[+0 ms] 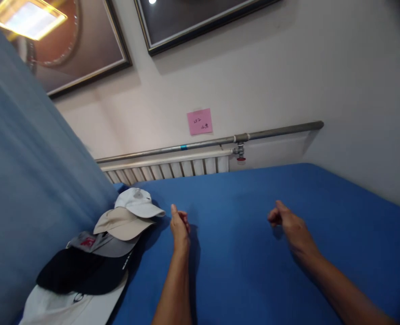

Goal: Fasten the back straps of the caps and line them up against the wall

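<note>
My left hand (180,227) hovers over the blue table cover (240,253), fingers curled loosely with the thumb up and nothing in them. It is nearest the brim of the white cap (137,201) topping a row of overlapping caps. My right hand (289,224) is further right above the bare cover, fingers curled in, holding nothing. Below the white cap lie a beige cap (121,224), a grey cap (100,244) with a red mark, a black cap (80,271) and another white cap (67,307).
A grey-blue curtain (27,189) hangs along the left beside the caps. At the far edge stand a white radiator (172,169) and a metal pipe (220,141) with a red valve. A pink note (200,121) and framed pictures are on the wall.
</note>
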Demonstrator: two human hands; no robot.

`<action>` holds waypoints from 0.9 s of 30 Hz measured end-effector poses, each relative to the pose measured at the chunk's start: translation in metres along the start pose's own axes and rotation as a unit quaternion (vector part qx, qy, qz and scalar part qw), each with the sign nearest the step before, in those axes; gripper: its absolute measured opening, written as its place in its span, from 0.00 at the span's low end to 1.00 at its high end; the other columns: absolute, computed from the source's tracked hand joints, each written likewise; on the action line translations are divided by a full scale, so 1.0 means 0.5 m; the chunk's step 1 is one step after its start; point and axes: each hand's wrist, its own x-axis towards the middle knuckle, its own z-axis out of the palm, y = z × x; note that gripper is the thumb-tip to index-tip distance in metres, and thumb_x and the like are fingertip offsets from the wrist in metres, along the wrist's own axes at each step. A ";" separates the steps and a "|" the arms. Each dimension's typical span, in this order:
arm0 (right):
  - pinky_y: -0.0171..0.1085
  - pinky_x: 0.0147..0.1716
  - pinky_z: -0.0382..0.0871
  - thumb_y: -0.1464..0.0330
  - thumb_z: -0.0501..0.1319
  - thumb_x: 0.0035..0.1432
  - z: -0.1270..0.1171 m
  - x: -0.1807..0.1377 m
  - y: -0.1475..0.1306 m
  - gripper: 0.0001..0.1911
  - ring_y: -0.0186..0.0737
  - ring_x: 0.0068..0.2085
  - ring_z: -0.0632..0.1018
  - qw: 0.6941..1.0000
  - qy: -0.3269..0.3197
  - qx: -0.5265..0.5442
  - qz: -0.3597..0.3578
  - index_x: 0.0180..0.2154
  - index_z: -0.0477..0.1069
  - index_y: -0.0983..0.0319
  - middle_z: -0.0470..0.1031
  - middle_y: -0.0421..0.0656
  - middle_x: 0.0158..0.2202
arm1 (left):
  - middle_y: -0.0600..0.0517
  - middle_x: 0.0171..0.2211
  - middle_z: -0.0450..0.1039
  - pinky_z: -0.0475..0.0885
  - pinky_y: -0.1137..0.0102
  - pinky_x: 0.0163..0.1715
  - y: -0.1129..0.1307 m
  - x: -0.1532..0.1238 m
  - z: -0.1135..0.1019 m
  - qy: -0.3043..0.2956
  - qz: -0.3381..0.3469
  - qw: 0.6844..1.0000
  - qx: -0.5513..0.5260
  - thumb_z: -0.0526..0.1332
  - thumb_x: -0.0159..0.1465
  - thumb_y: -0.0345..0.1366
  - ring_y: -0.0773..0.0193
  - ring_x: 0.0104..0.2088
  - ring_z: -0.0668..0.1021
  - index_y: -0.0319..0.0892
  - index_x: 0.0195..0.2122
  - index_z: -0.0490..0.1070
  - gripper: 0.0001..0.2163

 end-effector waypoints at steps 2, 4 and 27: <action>0.38 0.28 0.66 0.45 0.52 0.54 0.022 -0.011 0.004 0.26 0.39 0.26 0.71 0.998 -0.058 0.000 0.032 0.25 0.69 0.61 0.70 0.44 0.25 | 0.55 0.18 0.61 0.60 0.75 0.15 0.001 0.013 -0.009 0.011 -0.016 0.999 -0.044 0.49 0.60 0.59 0.70 0.15 0.65 0.40 0.26 0.66 0.25; 0.38 0.27 0.67 0.47 0.54 0.54 0.046 -0.022 0.009 0.24 0.38 0.26 0.72 0.992 -0.118 -0.008 0.053 0.28 0.70 0.62 0.71 0.44 0.26 | 0.51 0.22 0.65 0.66 0.72 0.18 0.002 0.025 -0.019 0.025 -0.036 0.996 -0.081 0.46 0.62 0.56 0.67 0.19 0.70 0.40 0.28 0.66 0.24; 0.35 0.26 0.64 0.57 0.54 0.54 0.074 -0.037 0.033 0.14 0.35 0.25 0.69 0.966 -0.240 -0.089 0.016 0.24 0.64 0.60 0.67 0.40 0.22 | 0.50 0.36 0.69 0.72 0.75 0.17 0.023 0.096 -0.059 0.082 0.039 0.994 -0.067 0.58 0.63 0.36 0.68 0.24 0.78 0.41 0.41 0.65 0.07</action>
